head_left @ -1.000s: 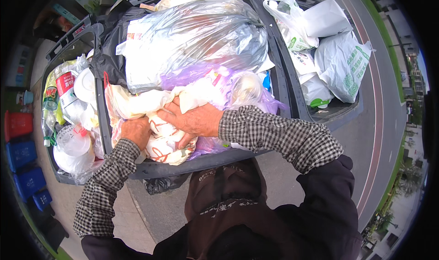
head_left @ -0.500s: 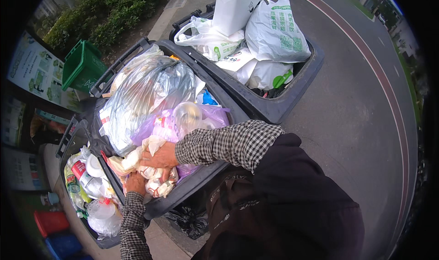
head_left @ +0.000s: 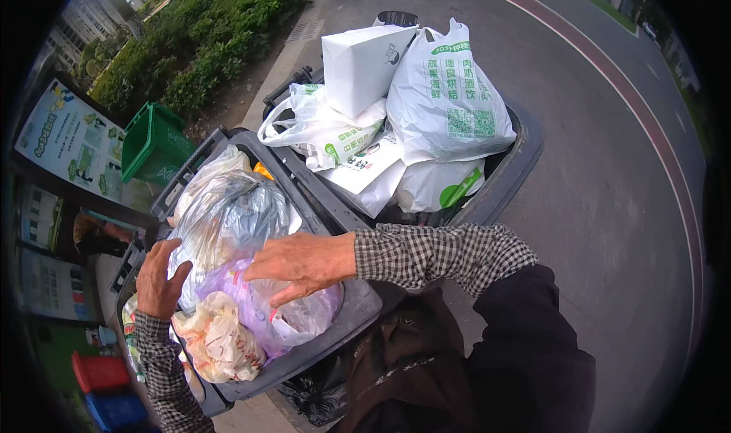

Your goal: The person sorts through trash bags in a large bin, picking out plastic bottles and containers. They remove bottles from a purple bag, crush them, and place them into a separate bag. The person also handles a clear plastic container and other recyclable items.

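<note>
My right hand hovers over a purple plastic bag in the middle wheeled bin, its fingers apart and holding nothing. A clear plastic cup shape shows through the purple bag below that hand. My left hand is raised at the bin's left side, thumb and fingers spread, with nothing in it. Nearest to me in this bin lies a crumpled cream plastic bag. Behind my hands bulges a large grey translucent bag full of rubbish.
To the right, a second dark bin is heaped with white carrier bags and a white paper bag. A bin of bottles stands partly hidden at left. Beyond are a green bin, red bucket and hedge.
Both hands have let go of the cream bag and lifted off it; the left rose leftward, the right moved over the purple bag. The view has shifted somewhat.
</note>
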Action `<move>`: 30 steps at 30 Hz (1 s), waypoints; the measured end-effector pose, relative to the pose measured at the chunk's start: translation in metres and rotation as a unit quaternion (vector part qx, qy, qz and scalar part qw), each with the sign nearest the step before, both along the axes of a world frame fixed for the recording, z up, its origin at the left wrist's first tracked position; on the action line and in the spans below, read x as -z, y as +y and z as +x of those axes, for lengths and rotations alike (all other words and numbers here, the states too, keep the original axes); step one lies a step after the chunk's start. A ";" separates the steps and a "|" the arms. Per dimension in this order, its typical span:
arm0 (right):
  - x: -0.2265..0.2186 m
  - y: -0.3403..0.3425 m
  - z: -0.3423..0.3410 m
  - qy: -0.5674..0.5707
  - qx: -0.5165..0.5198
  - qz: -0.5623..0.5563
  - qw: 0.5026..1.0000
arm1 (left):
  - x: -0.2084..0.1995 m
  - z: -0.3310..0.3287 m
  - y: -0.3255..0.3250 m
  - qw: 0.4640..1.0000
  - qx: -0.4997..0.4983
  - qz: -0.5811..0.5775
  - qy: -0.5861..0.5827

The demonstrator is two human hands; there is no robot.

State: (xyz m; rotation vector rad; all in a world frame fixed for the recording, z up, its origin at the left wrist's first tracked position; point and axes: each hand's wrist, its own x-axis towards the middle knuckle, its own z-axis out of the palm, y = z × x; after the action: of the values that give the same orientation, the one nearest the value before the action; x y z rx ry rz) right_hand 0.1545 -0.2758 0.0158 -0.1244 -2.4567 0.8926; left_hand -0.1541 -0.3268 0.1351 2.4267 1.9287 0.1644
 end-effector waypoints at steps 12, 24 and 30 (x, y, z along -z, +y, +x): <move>0.064 0.164 0.338 -0.035 0.563 0.103 0.819 | 0.053 0.396 0.383 0.989 0.072 0.045 0.119; 0.107 0.180 0.385 -0.036 0.517 -0.012 0.855 | 0.160 0.287 0.337 0.975 0.075 0.184 0.099; 0.048 0.206 0.379 0.065 0.498 -0.101 0.859 | 0.152 0.206 0.228 0.945 0.091 0.312 -0.025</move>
State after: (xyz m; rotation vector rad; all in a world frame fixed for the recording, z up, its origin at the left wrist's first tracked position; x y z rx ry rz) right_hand 0.5336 -0.0698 -0.0323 -1.2308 -1.7516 0.6162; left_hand 0.0516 -0.0993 -0.0173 2.9090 1.8132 0.9507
